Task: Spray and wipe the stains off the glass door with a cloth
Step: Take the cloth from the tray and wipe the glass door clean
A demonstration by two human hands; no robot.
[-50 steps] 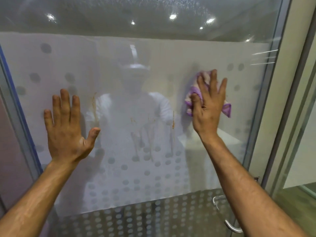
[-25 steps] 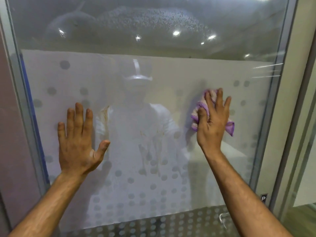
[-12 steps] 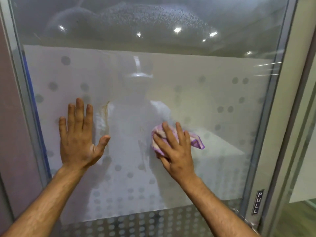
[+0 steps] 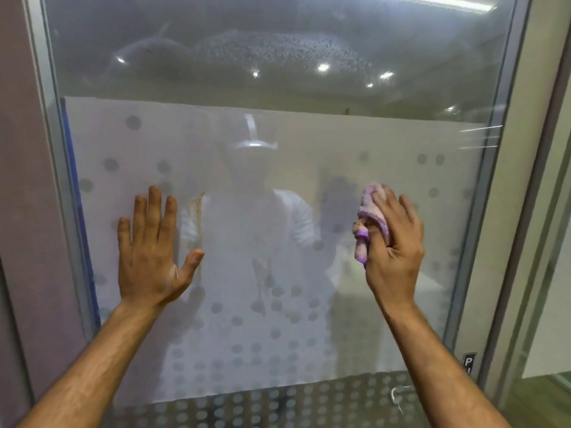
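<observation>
A frosted glass door point(image 4: 386, 143) with a dot pattern fills the view. A brownish vertical stain point(image 4: 197, 211) runs down the glass just right of my left hand point(image 4: 148, 257), which lies flat against the pane with fingers straight. Fainter brown streaks point(image 4: 261, 273) mark the middle of the glass lower down. My right hand point(image 4: 392, 245) grips a bunched purple cloth point(image 4: 367, 223) against the glass at the right. Spray droplets point(image 4: 278, 54) speckle the clear upper band.
A grey metal frame point(image 4: 491, 211) borders the door on the right, with a small "PULL" label point(image 4: 468, 364) near its lower part. A metal handle point(image 4: 397, 396) shows at the bottom. A brownish wall point(image 4: 21, 211) stands at the left.
My right hand swept the cloth from the right down to the glass's middle, then back up to the right, now bunched in its fingers. The left hand stayed flat on the glass.
</observation>
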